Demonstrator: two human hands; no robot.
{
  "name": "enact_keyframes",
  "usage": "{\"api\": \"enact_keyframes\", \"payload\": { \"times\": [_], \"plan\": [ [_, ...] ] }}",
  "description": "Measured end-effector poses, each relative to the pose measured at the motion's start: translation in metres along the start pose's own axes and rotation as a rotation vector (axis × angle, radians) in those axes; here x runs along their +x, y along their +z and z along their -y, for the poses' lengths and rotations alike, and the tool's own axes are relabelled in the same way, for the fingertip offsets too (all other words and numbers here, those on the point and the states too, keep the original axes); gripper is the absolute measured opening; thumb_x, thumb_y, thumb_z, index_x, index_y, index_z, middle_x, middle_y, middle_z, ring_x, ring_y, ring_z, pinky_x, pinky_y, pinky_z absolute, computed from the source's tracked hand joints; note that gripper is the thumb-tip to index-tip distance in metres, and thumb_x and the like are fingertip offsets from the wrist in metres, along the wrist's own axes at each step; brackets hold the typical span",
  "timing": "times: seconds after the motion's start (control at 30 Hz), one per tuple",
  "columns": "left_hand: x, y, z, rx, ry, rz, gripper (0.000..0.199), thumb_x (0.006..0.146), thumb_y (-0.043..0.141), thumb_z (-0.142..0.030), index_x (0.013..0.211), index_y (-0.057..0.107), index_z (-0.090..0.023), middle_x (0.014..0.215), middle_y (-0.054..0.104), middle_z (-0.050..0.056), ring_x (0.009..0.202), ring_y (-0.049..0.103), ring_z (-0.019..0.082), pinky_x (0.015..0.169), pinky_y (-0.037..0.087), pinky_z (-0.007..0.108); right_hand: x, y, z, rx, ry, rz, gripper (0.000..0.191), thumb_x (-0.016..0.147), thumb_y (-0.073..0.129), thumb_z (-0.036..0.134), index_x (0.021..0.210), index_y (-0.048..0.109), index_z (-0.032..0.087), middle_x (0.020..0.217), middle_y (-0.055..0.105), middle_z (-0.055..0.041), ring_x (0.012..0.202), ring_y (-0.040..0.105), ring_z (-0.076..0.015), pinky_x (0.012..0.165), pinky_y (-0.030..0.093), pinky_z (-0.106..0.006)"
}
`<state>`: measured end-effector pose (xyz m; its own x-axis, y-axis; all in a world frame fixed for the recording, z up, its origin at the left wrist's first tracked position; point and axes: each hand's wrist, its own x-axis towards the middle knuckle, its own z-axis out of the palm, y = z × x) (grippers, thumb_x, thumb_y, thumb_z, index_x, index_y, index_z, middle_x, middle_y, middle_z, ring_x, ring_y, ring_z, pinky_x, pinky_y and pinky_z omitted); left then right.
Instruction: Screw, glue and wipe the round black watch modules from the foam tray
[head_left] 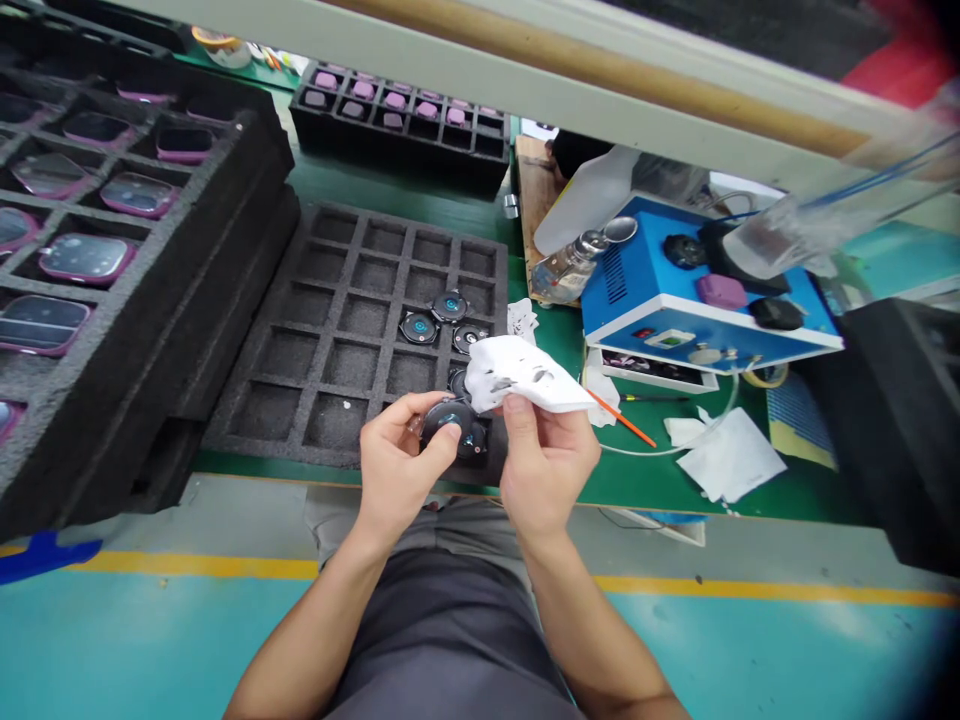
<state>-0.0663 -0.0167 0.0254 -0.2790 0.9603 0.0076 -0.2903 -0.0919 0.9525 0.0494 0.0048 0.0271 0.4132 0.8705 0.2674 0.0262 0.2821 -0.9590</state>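
Note:
My left hand [394, 455] pinches a round black watch-like part [444, 418] between thumb and fingers; a bluish-green mark shows at its centre. Stained with black smudges, a white wipe [529, 372] is gripped by my right hand [547, 462], its left edge just above that part. Beneath both hands lies a grey foam tray [319, 375] with square compartments. Several similar round parts [418, 327] rest on its right side, some partly hidden by the wipe and my left hand.
Stacked foam trays [247, 240] with purple-framed watches stand at left. Another foam tray [397, 140] with small purple pieces sits behind. At right are a blue machine [712, 300], a glass bottle [562, 272], an orange stick [621, 418] and white wipes [733, 455]. A shelf beam [487, 75] crosses above.

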Motion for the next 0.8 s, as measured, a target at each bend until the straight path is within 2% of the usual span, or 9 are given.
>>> {"api": "enact_keyframes", "payload": {
  "times": [0.23, 0.37, 0.57, 0.8],
  "plan": [
    [-0.004, 0.009, -0.001, 0.099, 0.141, -0.093, 0.02, 0.074, 0.078, -0.014, 0.094, 0.077, -0.017, 0.084, 0.075, 0.002, 0.079, 0.071, 0.014, 0.075, 0.057, 0.022, -0.015, 0.005, -0.007, -0.197, -0.19, -0.111, 0.022, 0.088, 0.074, 0.026, 0.108, 0.075, 0.016, 0.117, 0.078, -0.0115, 0.102, 0.077, -0.0227, 0.097, 0.062, -0.041],
    [-0.006, 0.012, -0.001, 0.152, 0.174, -0.11, 0.02, 0.074, 0.077, -0.012, 0.094, 0.076, -0.017, 0.083, 0.071, 0.001, 0.075, 0.068, 0.013, 0.069, 0.055, 0.021, -0.018, 0.008, -0.012, -0.25, -0.263, -0.109, 0.023, 0.088, 0.074, 0.026, 0.108, 0.076, 0.016, 0.115, 0.079, -0.0123, 0.101, 0.078, -0.0239, 0.095, 0.063, -0.041],
    [-0.007, 0.012, -0.003, 0.152, 0.137, -0.104, 0.02, 0.074, 0.076, -0.013, 0.094, 0.076, -0.017, 0.081, 0.07, 0.001, 0.074, 0.066, 0.014, 0.068, 0.053, 0.023, -0.018, 0.008, -0.012, -0.284, -0.251, -0.113, 0.023, 0.087, 0.075, 0.029, 0.108, 0.076, 0.018, 0.111, 0.08, -0.0111, 0.097, 0.078, -0.0239, 0.095, 0.063, -0.043],
    [-0.008, 0.016, -0.002, 0.148, 0.154, -0.147, 0.021, 0.072, 0.077, -0.014, 0.093, 0.076, -0.017, 0.081, 0.069, 0.001, 0.075, 0.065, 0.014, 0.07, 0.053, 0.024, -0.022, 0.01, -0.012, -0.235, -0.218, -0.116, 0.021, 0.088, 0.074, 0.03, 0.105, 0.076, 0.017, 0.097, 0.08, -0.009, 0.102, 0.077, -0.0261, 0.098, 0.062, -0.046]
  ]
}}
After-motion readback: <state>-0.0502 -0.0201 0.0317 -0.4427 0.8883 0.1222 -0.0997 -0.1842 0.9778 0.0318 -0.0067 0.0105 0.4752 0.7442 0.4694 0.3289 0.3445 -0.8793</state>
